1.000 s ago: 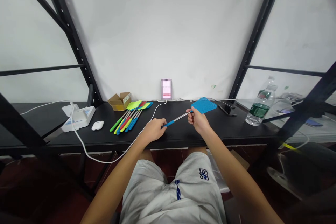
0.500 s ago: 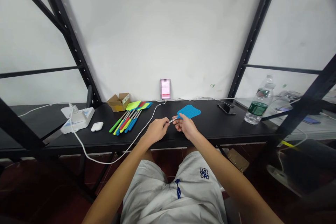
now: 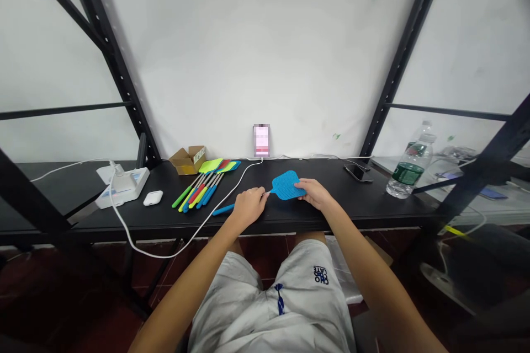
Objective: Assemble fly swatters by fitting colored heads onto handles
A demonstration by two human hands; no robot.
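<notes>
A blue fly swatter (image 3: pixel 285 185) with a perforated flat head lies across my two hands, just above the black tabletop. My left hand (image 3: pixel 249 205) is closed round its thin metal shaft, and the blue handle end sticks out to the left of that hand. On the other side, my right hand (image 3: pixel 313 193) pinches the right edge of the swatter's head between thumb and fingers. To the left, a bundle of fly swatters (image 3: pixel 201 188) in green, yellow, red and blue lies fanned on the table, handles toward me.
A small open cardboard box (image 3: pixel 188 161) stands behind the bundle. An upright phone (image 3: pixel 261 140) leans on the wall, its white cable (image 3: pixel 194 234) looping over the table's front edge. At left are a white earbud case (image 3: pixel 153 198) and power strip (image 3: pixel 130 187); at right, a dark phone (image 3: pixel 358 172) and water bottles (image 3: pixel 408 171).
My right hand has moved from the swatter's neck to the right edge of its head. The head has shifted left and toward me, and the blue handle now shows left of my left hand.
</notes>
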